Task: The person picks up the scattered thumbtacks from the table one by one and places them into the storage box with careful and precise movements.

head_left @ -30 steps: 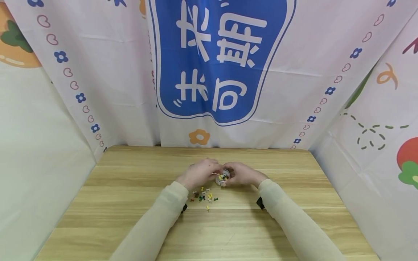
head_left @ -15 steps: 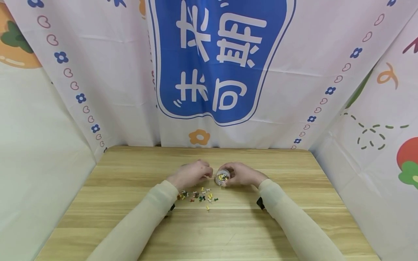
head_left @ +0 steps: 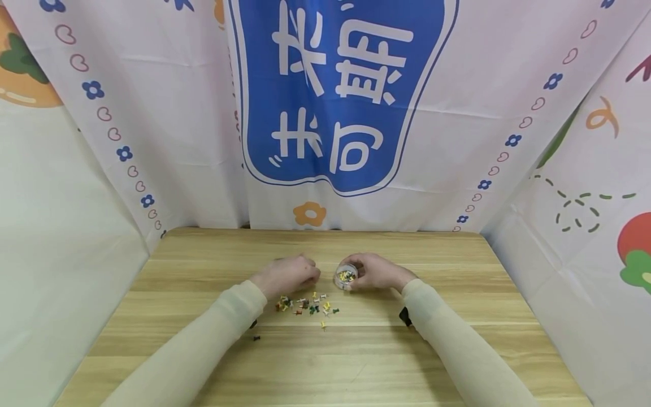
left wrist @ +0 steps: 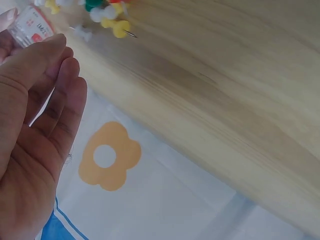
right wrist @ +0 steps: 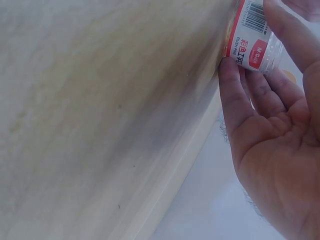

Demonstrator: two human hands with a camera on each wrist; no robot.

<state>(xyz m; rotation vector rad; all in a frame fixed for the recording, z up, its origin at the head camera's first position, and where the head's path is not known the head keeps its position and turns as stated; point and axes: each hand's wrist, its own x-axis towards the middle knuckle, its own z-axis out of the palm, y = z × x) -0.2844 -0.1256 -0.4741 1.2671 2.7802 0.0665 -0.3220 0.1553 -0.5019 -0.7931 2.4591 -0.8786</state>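
My right hand [head_left: 378, 271] grips a small clear plastic jar [head_left: 339, 282] of push pins, fingers and thumb round its sides. Yellow, white and dark pins show inside its open top. In the right wrist view, the jar [right wrist: 252, 35] has a red and white label reading PUSH PINS. Left of the jar, my left hand [head_left: 287, 275] hovers beyond a scatter of loose push pins [head_left: 312, 310]. In the left wrist view, the thumb and fingertips of my left hand [left wrist: 42, 110] come close together, loosely bent. No pin shows between them, though the thumb partly hides the gap.
One dark push pin [head_left: 256, 338] lies apart, near my left forearm. A yellow pin [head_left: 323, 325] sits in front of the scatter. The wooden table [head_left: 376, 362] ends at a printed white curtain [head_left: 203, 192] behind.
My left hand has moved left, away from the jar. More loose pins, including the lone dark one, have come into sight from under my left arm. The right hand keeps its hold.
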